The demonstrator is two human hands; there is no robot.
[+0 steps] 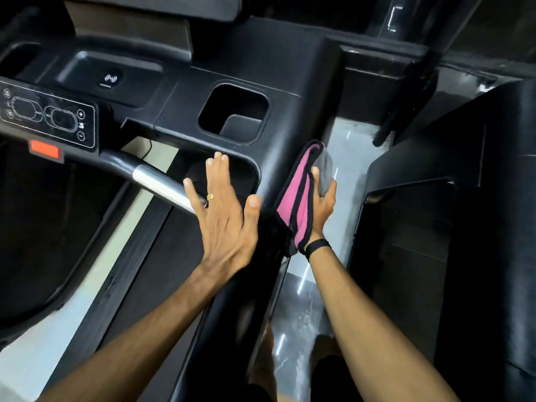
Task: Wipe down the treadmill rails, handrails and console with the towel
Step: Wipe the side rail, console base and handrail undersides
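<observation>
Looking down over the console (185, 91), we find its square cup holder (233, 111) at twelve o'clock from our hands, dark inside, contents impossible to tell. A shallower tray (107, 72) at ten o'clock carries a round wireless symbol, and the control panel (48, 114) sits at nine o'clock. Our left hand (224, 216) is spread wide, fingers straight, gripping nothing, lying against the black handrail (269, 181) by the silver bar (162, 182). Our right hand (320, 204), at three o'clock from the left, clasps the folded pink-and-grey towel (298, 195), thumb curled over the grey side, pressing it to the handrail's outer face.
</observation>
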